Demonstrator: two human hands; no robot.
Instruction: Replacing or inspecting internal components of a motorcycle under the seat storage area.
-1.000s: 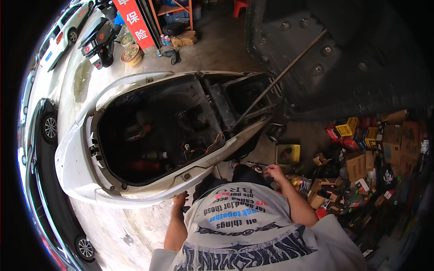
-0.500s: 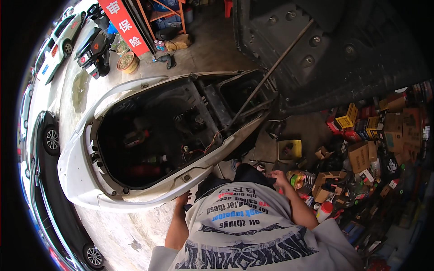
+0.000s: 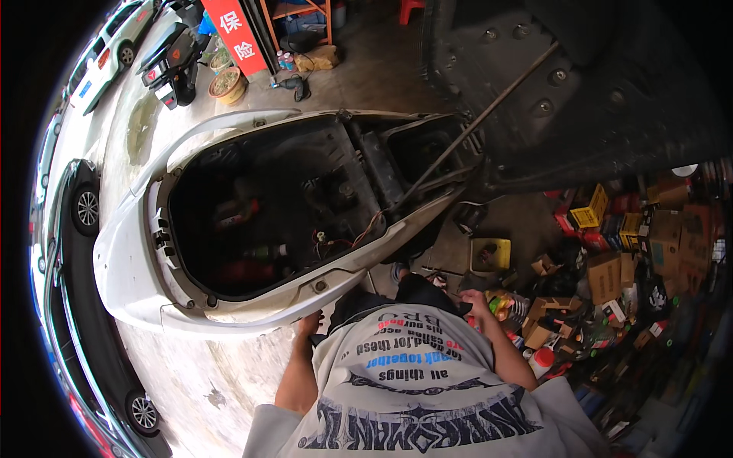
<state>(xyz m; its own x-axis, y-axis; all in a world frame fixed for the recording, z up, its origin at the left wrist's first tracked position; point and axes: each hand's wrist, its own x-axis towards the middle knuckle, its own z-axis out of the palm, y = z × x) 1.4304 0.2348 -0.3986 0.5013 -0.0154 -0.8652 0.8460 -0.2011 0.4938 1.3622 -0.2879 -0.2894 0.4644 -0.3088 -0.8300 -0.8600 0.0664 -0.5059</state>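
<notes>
A white scooter body (image 3: pixel 134 294) spans the middle, its seat (image 3: pixel 527 122) tipped up to the right on a thin prop rod (image 3: pixel 481 118). Inside the dark storage well (image 3: pixel 252 198) are loose wires (image 3: pixel 324 240), a bottle (image 3: pixel 266 251) and a red thing too dim to name. My left hand (image 3: pixel 309 324) hangs low beside the lower side panel, near its edge; its fingers are small and partly hidden. On the other side of my body, my right hand (image 3: pixel 475 301) is by my dark shorts, with its fingers curled together. Whatever it may hold is too small to make out.
At right lie heaped cardboard boxes (image 3: pixel 605 276), bottles and scrap, with a yellow tray (image 3: pixel 489 254) nearer the scooter. A power drill (image 3: pixel 294 86) lies on the floor beyond, near potted plants (image 3: pixel 227 85). A dark car (image 3: pixel 76 252) and a black scooter (image 3: pixel 174 65) stand at left.
The view has shifted a little, so the scooter's storage well and raised seat sit slightly farther right. Both hands stay in nearly the same place by my sides.
</notes>
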